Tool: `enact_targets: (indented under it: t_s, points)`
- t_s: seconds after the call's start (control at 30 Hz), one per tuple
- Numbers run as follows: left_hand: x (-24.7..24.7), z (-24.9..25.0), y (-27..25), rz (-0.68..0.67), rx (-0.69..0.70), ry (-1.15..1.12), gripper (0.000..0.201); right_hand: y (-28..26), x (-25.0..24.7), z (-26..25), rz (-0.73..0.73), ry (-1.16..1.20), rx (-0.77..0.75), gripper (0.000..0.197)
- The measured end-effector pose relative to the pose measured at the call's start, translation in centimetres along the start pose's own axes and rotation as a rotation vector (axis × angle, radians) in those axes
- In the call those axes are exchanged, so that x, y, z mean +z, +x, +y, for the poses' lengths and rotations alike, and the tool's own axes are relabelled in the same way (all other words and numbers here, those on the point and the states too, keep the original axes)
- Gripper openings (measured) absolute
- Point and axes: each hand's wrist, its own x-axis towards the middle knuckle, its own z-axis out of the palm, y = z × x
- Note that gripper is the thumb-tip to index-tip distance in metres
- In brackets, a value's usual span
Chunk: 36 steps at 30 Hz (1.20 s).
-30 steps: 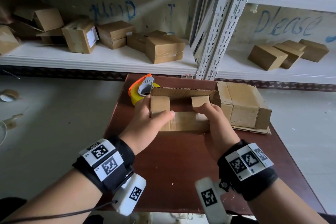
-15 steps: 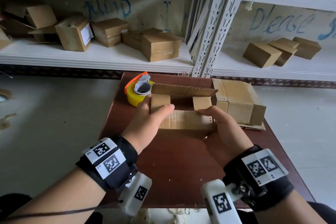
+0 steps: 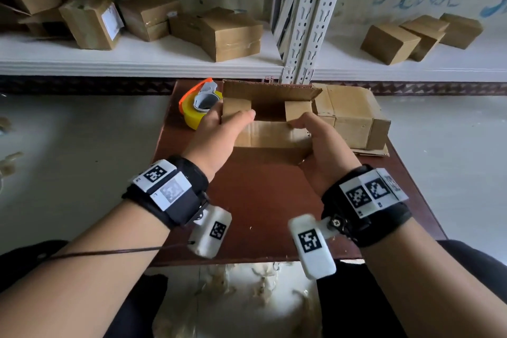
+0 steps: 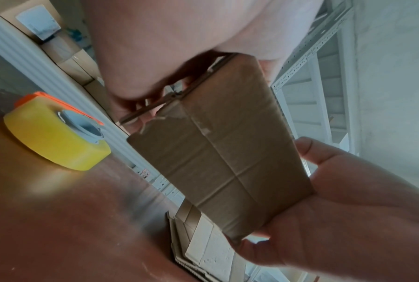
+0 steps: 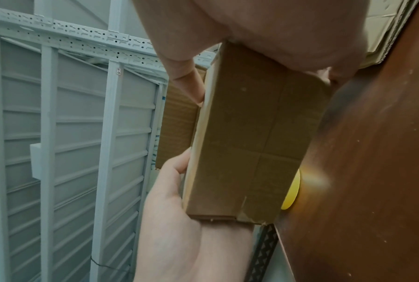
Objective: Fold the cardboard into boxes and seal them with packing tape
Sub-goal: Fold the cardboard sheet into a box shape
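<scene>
A half-folded cardboard box (image 3: 270, 133) (image 4: 224, 162) (image 5: 249, 141) is lifted a little above the brown table (image 3: 260, 200), its top open and its far flap upright. My left hand (image 3: 219, 132) grips the box's left end, with the thumb pressing the small left flap inward. My right hand (image 3: 315, 143) grips the right end, its thumb on the small right flap. A yellow roll of packing tape in an orange dispenser (image 3: 199, 105) (image 4: 56, 137) lies on the table just left of the box.
A taped box (image 3: 354, 115) stands on flat cardboard at the table's right rear, close behind my right hand. White metal shelving (image 3: 301, 16) behind the table carries several closed boxes (image 3: 230, 33). Grey floor lies on both sides.
Both hands have lifted the box slightly off the table and drawn it nearer. My right hand has turned so that its palm cups the right end. The thumbs stay on the small flaps.
</scene>
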Motion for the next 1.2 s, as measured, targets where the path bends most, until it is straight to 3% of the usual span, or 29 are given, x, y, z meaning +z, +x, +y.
enact_targets:
  t_s: [0.07,0.13,0.3,0.43,0.53,0.63,0.8,1.03,1.2]
  points:
    - [-0.4,0.2,-1.0,0.012,0.013,0.043,0.034,-0.5,0.2,-0.1,-0.062,-0.01,0.008,0.022]
    - [-0.7,0.1,-2.0,0.046,0.03,0.089,0.026,-0.8,0.4,-0.1,-0.076,-0.005,0.018,0.013]
    - [-0.4,-0.6,-3.4,0.065,0.039,0.08,0.024,-0.9,0.2,0.7,-0.04,-0.01,0.029,0.044]
    - [-0.3,-0.5,-2.8,0.03,0.025,0.063,0.034,0.0,-0.3,0.5,0.011,-0.023,0.013,0.039]
    - [-0.2,-1.2,-2.5,-0.005,0.018,0.071,0.04,1.1,-0.6,0.5,0.061,-0.11,0.045,0.069]
    - [-0.1,-2.0,-2.6,0.009,0.006,0.057,0.039,1.4,-0.5,1.0,0.09,-0.159,0.049,0.075]
    - [-0.7,-1.8,-1.3,0.045,0.106,0.167,0.071,1.4,0.3,1.2,0.09,-0.093,0.096,0.083]
    - [0.0,-3.5,-0.8,0.166,0.248,0.121,0.062,1.1,1.3,1.9,0.154,-0.155,0.051,0.088]
    - [0.6,-4.0,-1.4,0.166,0.218,0.039,0.038,0.7,1.3,2.5,0.174,-0.143,0.095,0.089]
